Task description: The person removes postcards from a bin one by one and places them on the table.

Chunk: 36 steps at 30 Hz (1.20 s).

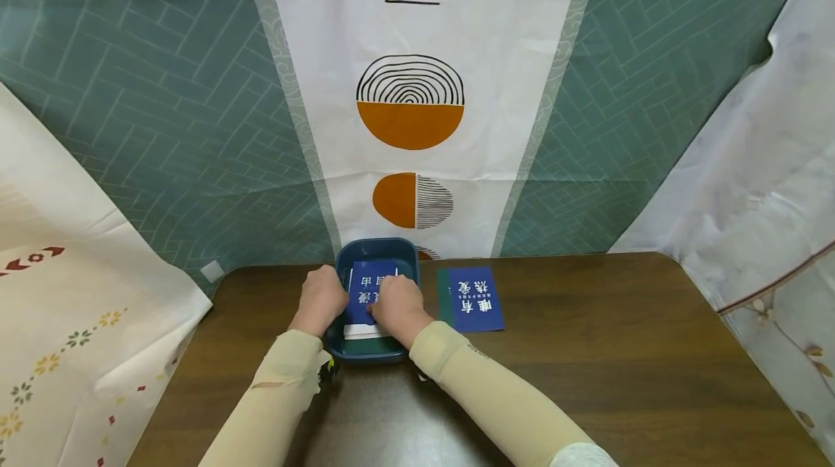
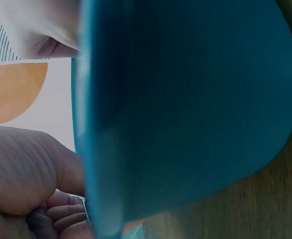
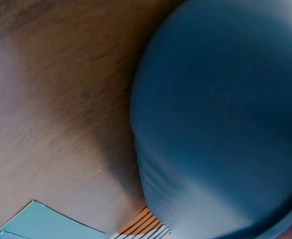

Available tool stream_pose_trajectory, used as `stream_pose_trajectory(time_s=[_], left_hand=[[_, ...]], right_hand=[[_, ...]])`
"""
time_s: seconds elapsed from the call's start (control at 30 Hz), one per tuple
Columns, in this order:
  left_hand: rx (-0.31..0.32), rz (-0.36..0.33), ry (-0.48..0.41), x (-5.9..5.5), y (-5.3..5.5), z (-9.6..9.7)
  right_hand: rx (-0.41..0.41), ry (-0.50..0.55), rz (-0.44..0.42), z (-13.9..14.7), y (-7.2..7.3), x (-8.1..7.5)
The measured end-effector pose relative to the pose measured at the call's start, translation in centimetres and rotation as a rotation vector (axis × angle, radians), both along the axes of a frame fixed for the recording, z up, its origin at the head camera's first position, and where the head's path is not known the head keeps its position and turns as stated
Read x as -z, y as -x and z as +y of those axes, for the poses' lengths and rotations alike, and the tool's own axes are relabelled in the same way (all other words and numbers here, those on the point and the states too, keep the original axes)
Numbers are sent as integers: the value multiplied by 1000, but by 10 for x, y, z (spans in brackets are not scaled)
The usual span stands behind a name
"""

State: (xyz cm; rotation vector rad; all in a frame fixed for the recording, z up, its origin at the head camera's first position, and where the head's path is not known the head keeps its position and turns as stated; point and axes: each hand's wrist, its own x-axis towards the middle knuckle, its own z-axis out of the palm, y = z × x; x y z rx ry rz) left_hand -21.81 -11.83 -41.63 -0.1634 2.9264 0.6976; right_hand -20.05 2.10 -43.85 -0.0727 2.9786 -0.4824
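A dark blue plastic bin (image 1: 407, 257) stands on the table near its back edge, with several booklets stacked inside. On top lies a blue booklet (image 1: 356, 313) with white characters; a green strip of another booklet (image 1: 365, 346) shows below it. My left hand (image 1: 322, 300) grips the bin's left rim, its thumb (image 2: 66, 169) over the edge in the left wrist view. Curled over the bin's right part, my right hand (image 1: 399, 306) pinches the blue booklet near its right edge; its fingertips are partly hidden. The bin's outer wall (image 3: 211, 109) fills much of the right wrist view.
To the right of the bin, another blue and green booklet (image 1: 479, 300) lies flat on the brown wooden table (image 1: 587, 358). Behind the table hangs a green and white patterned cloth (image 1: 411, 32). Pale cloths hang at both sides.
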Motion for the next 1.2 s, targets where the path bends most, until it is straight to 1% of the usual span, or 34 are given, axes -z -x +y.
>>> stream_pose_trajectory(time_s=[0.17, 0.37, 0.57, 0.83, 1.07, 1.2], left_hand=[[-2, 17, 17, 1, 1, 1], [-11, -7, 11, -1, 1, 3], [-24, -23, -3, 0, 0, 4], [-25, -13, 8, -1, 1, 4], [-46, -40, -13, 0, 0, 5], [-49, -41, -11, 0, 0, 6]], right_hand=[[10, -35, 0, -1, 1, 2], [21, -59, -12, -2, -1, 1], [15, -88, -13, -2, 1, 4], [-3, -57, 12, 1, 2, 2], [-6, -31, 74, 2, 3, 4], [-8, -10, 94, 3, 2, 3]])
